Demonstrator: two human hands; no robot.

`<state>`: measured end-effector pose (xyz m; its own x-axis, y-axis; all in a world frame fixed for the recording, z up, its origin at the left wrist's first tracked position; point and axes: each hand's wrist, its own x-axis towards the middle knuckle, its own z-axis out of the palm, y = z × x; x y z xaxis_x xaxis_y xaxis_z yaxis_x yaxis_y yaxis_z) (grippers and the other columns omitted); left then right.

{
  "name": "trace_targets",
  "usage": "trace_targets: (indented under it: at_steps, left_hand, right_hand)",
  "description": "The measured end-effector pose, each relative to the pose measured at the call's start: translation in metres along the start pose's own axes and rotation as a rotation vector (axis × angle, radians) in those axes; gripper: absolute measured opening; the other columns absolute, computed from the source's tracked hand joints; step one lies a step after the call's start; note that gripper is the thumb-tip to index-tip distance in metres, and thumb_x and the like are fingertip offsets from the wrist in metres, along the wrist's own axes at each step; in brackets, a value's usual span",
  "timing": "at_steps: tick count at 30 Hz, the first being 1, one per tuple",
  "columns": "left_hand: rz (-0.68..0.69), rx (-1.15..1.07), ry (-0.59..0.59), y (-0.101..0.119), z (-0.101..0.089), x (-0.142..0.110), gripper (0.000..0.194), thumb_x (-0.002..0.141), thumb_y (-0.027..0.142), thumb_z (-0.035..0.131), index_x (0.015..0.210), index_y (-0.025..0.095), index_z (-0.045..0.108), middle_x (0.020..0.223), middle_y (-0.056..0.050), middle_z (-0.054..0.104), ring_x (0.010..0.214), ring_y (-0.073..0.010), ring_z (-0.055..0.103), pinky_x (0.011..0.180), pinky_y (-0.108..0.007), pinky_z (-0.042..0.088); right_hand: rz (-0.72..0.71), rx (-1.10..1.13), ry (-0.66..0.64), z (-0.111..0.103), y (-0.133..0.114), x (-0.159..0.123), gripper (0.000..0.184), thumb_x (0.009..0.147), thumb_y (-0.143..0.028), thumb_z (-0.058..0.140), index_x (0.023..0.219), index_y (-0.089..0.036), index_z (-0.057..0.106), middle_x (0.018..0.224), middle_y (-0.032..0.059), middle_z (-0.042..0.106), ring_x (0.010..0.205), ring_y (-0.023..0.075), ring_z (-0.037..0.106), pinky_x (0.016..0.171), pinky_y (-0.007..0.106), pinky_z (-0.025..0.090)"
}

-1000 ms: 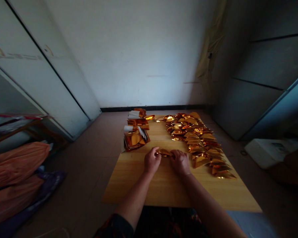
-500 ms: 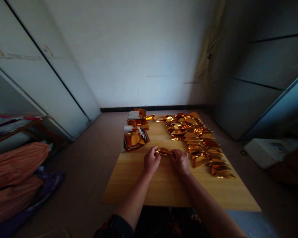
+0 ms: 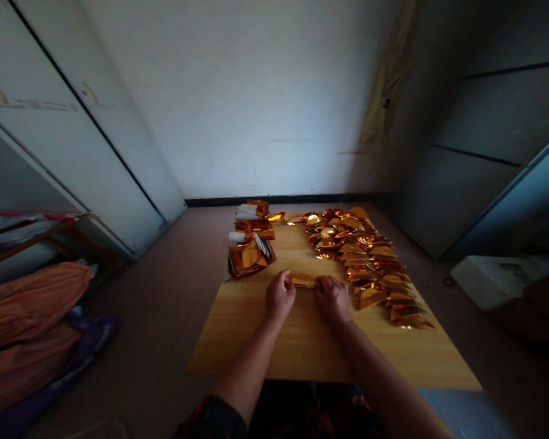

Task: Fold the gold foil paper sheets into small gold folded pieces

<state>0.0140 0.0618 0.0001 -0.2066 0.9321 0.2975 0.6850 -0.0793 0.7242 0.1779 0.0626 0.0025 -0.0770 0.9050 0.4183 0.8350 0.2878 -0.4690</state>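
Observation:
A small folded piece of gold foil paper (image 3: 304, 281) stretches between my two hands, just above or on the wooden board (image 3: 302, 341). My left hand (image 3: 280, 295) pinches its left end, with the thumb and fingers closed. Its right end is gripped by my right hand (image 3: 333, 299), whose curled fingers hide that tip. To the right lie rows of folded gold foil pieces (image 3: 370, 250), overlapping one another. Beyond my left hand sits a stack of gold foil sheets (image 3: 249, 256), some showing white backs.
More foil sheets (image 3: 254, 229) lie at the board's far left, near a white wall (image 3: 265, 110). Pale cabinets (image 3: 86, 128) stand at left. Orange cloth (image 3: 32, 305) is heaped at lower left; a white box (image 3: 485, 280) rests on the floor at right.
The foil piece between my hands has turned slightly, and its visible face now looks flatter and less shiny. Both hands stay almost in the same place.

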Motion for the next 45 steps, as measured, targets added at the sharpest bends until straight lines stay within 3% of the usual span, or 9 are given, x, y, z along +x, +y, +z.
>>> trace_targets:
  at_steps: [15,30,40,45]
  left_hand:
    - [0.095,0.041,0.086,-0.009,0.006,-0.001,0.039,0.067,0.003,0.054,0.103,0.016,0.060,0.098,-0.007,0.063,0.093,-0.0185,0.060,0.087,-0.033,0.050]
    - [0.086,0.023,0.075,-0.009,0.006,-0.001,0.041,0.067,0.003,0.055,0.105,0.017,0.060,0.100,-0.008,0.063,0.095,-0.0185,0.061,0.088,-0.033,0.050]
    - [0.057,0.150,-0.091,0.004,-0.001,0.000,0.029,0.073,0.004,0.053,0.096,0.018,0.065,0.094,-0.006,0.064,0.090,-0.0160,0.060,0.085,-0.028,0.047]
    - [0.084,0.215,-0.111,0.006,-0.001,-0.001,0.024,0.077,0.008,0.054,0.094,0.019,0.066,0.093,-0.006,0.062,0.089,-0.0166,0.059,0.083,-0.027,0.046]
  right_hand:
    - [0.003,-0.010,0.019,-0.001,-0.001,0.000,0.016,0.075,-0.013,0.052,0.086,-0.021,0.062,0.083,0.0020,0.065,0.079,0.0161,0.056,0.070,0.026,0.030]
    - [0.069,0.003,-0.023,-0.002,-0.003,0.001,0.019,0.073,-0.012,0.054,0.089,-0.020,0.062,0.086,0.0031,0.066,0.082,0.0179,0.056,0.072,0.027,0.029]
    - [0.058,-0.030,-0.097,-0.008,-0.008,0.004,0.013,0.081,-0.015,0.053,0.083,-0.020,0.065,0.083,0.0017,0.066,0.082,0.0154,0.055,0.073,0.027,0.026]
    - [0.069,-0.065,-0.125,-0.008,-0.009,0.005,0.015,0.087,-0.020,0.051,0.080,-0.021,0.065,0.082,0.0022,0.065,0.083,0.0156,0.055,0.072,0.027,0.026]
